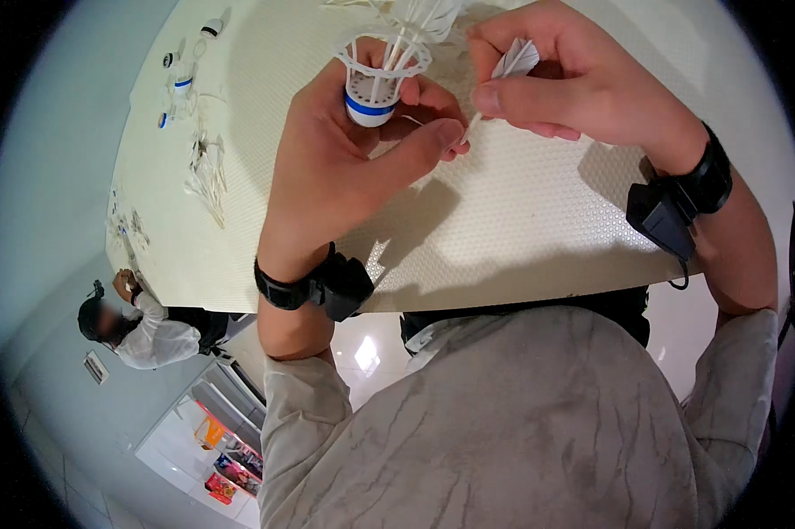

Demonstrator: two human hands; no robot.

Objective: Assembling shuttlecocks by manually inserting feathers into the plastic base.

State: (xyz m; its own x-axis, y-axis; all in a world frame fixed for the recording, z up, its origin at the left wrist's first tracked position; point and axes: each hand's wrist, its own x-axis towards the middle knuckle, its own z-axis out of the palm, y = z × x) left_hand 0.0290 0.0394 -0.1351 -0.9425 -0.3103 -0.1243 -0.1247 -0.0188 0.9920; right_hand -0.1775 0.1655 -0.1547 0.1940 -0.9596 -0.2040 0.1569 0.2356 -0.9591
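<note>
My left hand [327, 163] is closed around a partly feathered shuttlecock [369, 113] with a white rounded base, a blue band and an open white ribbed frame. Several white feathers [410, 33] rise from the frame at the top of the view. Between thumb and fingers, my right hand [582, 88] pinches a single white feather [515, 62], its vane up and its thin shaft slanting down. The shaft's lower end comes to my left thumb and fingertips; whether they grip it I cannot tell.
The textured cream table [521, 229] curves around me. Loose feathers [208, 181] lie in a pile on its left side, near several shuttlecock bases and frames [182, 85]. A person [155, 335] sits at the far left edge. Shelves with colourful packages [225, 454] stand at lower left.
</note>
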